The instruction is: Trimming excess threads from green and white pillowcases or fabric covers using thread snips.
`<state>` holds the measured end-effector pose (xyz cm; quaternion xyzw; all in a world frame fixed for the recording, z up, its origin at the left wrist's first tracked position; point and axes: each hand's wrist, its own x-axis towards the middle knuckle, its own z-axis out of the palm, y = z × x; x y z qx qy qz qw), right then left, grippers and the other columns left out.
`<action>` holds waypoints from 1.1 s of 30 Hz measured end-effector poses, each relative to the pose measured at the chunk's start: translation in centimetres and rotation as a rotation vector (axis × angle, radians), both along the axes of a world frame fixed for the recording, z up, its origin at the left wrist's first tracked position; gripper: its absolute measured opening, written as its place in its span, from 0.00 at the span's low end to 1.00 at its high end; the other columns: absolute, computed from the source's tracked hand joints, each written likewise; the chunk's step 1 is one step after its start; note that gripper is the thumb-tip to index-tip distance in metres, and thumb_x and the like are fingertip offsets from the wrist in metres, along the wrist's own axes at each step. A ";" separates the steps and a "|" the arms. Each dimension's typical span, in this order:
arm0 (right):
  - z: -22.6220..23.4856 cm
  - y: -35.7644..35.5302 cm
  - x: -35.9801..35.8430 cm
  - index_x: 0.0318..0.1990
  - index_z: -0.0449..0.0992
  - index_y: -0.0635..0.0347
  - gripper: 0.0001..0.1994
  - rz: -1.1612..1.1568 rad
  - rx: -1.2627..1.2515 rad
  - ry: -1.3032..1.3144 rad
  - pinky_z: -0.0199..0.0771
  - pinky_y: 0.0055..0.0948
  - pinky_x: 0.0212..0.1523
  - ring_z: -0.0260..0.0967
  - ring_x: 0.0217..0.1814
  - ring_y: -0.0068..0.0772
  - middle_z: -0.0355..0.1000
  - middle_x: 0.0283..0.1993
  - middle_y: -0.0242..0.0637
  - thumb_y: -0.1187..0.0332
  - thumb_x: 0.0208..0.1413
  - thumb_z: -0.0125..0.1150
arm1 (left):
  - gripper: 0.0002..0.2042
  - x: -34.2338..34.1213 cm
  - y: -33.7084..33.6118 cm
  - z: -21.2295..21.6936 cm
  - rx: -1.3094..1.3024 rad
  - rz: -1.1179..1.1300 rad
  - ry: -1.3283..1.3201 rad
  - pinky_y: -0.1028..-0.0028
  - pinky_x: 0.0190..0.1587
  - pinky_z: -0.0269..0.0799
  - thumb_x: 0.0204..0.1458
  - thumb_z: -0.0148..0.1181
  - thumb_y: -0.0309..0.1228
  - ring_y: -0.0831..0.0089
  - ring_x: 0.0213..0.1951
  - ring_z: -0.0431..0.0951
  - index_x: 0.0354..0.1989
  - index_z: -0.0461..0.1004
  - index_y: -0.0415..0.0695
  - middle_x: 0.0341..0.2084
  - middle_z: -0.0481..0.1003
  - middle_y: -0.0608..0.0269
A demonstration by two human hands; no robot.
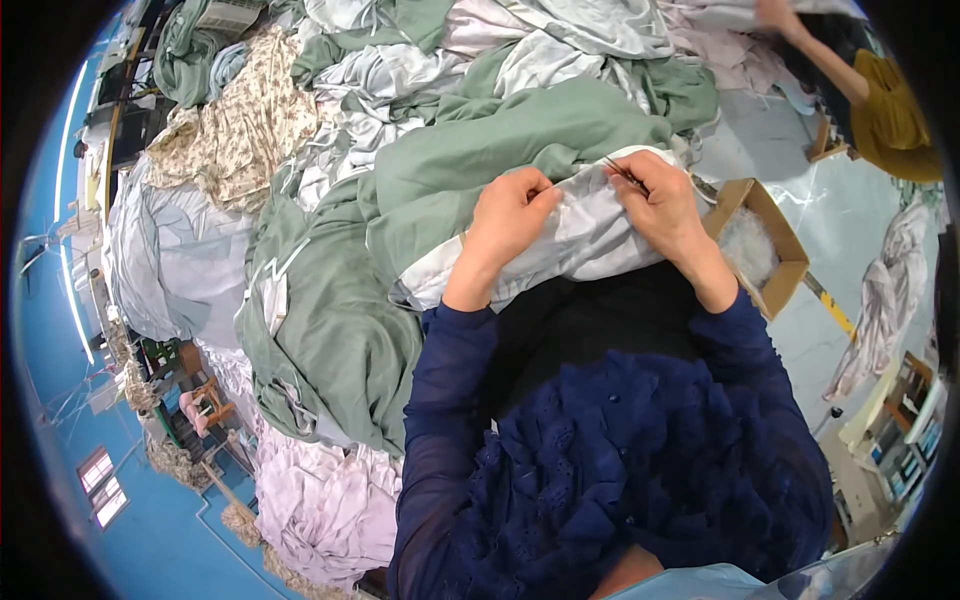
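Observation:
Across my lap lies a green and white piece of cloth (pixel 575 250), its pale side folded up toward me. My left hand (pixel 512 222) is closed on the edge of the pale fabric, thumb against curled fingers. Beside it, my right hand (pixel 662 208) grips a slim dark pointed tool (pixel 618 170), perhaps thread snips, whose tips stick out past the fingers at the upper left. Both hands rest on the cloth, a short gap apart. Fingers hide most of the tool and whatever seam lies under them.
Heaped green fabric (pixel 335 320) lies at my left, with floral cloth (pixel 240 125) and pink cloth (pixel 330 510) near it. An open cardboard box (pixel 790 250) with whitish scraps stands at my right. A co-worker's arm (pixel 825 60) reaches over cloth at the far right.

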<state>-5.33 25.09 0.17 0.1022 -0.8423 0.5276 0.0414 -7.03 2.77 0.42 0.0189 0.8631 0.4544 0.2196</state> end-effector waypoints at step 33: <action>-4.5 1.2 2.2 0.47 0.70 0.65 0.08 -0.407 -0.622 -0.166 0.63 0.15 0.25 0.62 0.23 0.15 0.73 0.34 0.35 0.73 0.65 0.51 | 0.08 3.3 -5.5 3.4 0.057 0.116 -0.029 0.76 0.30 0.67 0.52 0.61 0.30 0.79 0.26 0.72 0.34 0.76 0.36 0.22 0.76 0.63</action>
